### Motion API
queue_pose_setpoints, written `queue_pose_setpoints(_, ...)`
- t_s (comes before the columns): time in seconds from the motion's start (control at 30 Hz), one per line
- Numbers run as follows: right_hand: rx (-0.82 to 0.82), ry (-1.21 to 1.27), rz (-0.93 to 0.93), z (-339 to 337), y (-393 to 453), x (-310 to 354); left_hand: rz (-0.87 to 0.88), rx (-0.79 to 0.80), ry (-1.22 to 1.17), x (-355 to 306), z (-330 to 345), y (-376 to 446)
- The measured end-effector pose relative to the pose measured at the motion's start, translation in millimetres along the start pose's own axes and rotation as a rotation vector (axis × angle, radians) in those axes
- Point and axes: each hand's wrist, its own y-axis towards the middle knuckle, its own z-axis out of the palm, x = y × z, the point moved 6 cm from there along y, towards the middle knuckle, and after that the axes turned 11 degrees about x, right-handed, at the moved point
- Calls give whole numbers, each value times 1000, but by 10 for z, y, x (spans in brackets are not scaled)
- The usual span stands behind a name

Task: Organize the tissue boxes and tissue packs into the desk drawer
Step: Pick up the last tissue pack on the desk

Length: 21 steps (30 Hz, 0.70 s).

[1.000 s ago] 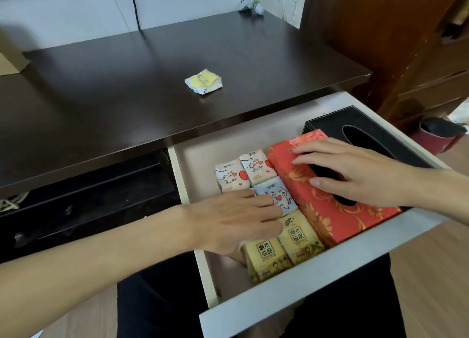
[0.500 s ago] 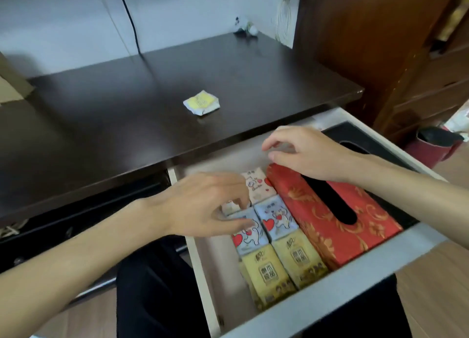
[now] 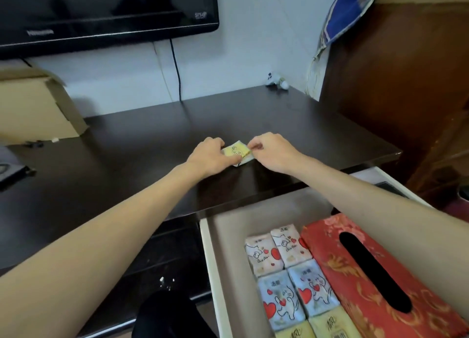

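Yellow pack (image 3: pixel 237 152) near desk (image 3: pixel 127 160) front edge, pinched by left hand (image 3: pixel 209 157) and right hand (image 3: pixel 272 151) fingers, likely for lifting into drawer (image 3: pixel 228 249).

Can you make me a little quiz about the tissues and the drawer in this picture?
1. True or false: the yellow tissue pack is already in the drawer.
2. Which hands touch that pack? A) left hand only B) right hand only C) both
3. Fill in: the red tissue box lies to the ____ of the cartoon packs.

Key: 1 false, it lies on the desk; 2 C; 3 right.
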Motion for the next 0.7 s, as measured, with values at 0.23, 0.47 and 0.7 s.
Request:
queue_pose_setpoints(0.23,46,-32,-126,-5,-477,-108,152,42,-12,-166,110,-356)
queue_pose_setpoints(0.47,0,-231,-292,2,-1306,-90,311,8,-7,-423,285,-1126)
queue_pose_setpoints(0.7,108,-123,-280,94,-2032,-209,409,-37,-216,-484,379,-1764)
